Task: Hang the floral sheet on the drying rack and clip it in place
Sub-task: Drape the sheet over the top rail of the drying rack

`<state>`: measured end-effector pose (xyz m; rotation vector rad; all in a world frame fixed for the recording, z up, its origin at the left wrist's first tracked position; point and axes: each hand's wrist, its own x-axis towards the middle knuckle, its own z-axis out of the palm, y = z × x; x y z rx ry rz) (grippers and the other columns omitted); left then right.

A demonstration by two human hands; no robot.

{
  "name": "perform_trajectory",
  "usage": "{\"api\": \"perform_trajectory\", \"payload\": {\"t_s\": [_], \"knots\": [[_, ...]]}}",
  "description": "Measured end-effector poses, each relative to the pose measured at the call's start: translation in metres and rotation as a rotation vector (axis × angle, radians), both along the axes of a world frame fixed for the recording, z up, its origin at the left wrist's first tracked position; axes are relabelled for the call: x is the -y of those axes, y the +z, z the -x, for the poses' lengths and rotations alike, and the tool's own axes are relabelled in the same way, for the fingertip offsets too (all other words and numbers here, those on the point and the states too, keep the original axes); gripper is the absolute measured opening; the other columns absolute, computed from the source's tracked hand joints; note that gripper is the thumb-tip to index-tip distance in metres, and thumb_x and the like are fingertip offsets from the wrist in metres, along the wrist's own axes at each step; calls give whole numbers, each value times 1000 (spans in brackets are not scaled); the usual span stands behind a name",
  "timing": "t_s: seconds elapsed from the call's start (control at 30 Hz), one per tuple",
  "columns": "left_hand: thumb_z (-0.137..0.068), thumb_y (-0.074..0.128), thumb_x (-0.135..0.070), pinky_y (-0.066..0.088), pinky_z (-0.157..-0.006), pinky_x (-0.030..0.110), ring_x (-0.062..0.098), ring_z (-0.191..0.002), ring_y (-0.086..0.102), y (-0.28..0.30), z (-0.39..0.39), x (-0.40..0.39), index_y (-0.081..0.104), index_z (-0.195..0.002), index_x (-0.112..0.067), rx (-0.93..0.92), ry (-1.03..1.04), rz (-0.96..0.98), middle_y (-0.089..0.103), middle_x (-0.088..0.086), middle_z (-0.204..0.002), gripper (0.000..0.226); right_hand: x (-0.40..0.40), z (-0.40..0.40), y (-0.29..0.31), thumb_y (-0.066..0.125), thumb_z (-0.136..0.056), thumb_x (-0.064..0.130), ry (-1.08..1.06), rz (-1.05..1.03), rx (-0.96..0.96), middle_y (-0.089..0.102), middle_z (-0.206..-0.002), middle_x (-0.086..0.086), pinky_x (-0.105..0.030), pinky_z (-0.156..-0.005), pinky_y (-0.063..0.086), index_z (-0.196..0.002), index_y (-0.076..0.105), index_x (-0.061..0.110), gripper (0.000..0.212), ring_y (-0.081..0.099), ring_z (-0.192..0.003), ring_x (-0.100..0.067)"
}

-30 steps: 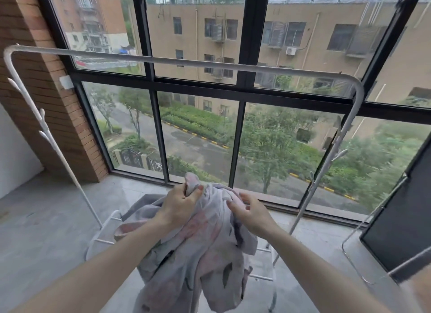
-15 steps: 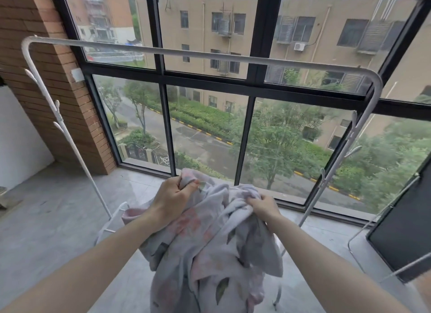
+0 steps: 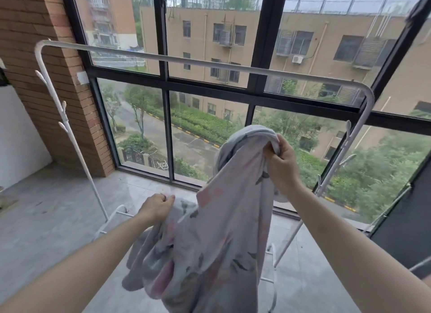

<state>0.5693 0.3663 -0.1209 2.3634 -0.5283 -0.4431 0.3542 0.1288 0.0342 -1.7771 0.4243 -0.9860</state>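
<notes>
The floral sheet [image 3: 217, 238], pale grey with pink flowers and dark leaves, hangs bunched between my hands in front of the white drying rack [image 3: 210, 64]. My right hand [image 3: 281, 160] grips a gathered fold of it, raised but still below the rack's top bar. My left hand [image 3: 157, 206] pinches a lower edge of the sheet at about waist height. The rack's top bar runs bare from left to right across the window. No clips are in view.
A large black-framed window [image 3: 263, 44] stands right behind the rack. A brick pillar [image 3: 46, 79] rises at the left. Grey floor tiles [image 3: 58, 219] stretch to the left. A dark panel with a metal frame [image 3: 405, 212] leans at the right.
My right hand has lifted its part of the sheet up and to the right. My left hand has dropped lower, so the sheet now stretches between them. The view shifted right.
</notes>
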Motion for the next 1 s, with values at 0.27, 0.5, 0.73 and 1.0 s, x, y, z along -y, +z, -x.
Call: {"api": "perform_trajectory", "payload": {"t_s": [0.27,0.5,0.73,1.0], "knots": [[-107,49,-41,46,-66,35,29,-72,65,16,-4,1,50,-65,-15,-4,-26,-46,64,8,-72,49,-13,-3,34,52,-102,4,31,185,5,58,-76,-2,-29,-59,38,-95,61,13,14,49,-67,-11],[-107,51,-38,48,-93,39,42,-115,63,84,-33,20,73,-96,2,45,199,177,69,28,-121,47,-12,-17,49,52,-101,6,-9,273,-19,60,-83,-16,-33,-61,37,-97,60,10,10,50,-69,-16],[-99,61,-27,49,-91,28,22,-114,64,122,-36,29,73,-121,-23,138,-121,33,68,-7,-124,25,-18,-23,78,50,-100,4,73,471,-4,54,-74,12,-32,-56,34,-94,59,18,17,45,-64,-12],[-65,88,-47,47,-104,31,17,-129,52,101,7,51,32,-157,-17,-54,-481,21,49,-4,-142,112,-38,-35,89,46,-91,-8,203,523,53,61,-83,-5,-30,-60,38,-97,61,10,24,51,-72,-11]]}}
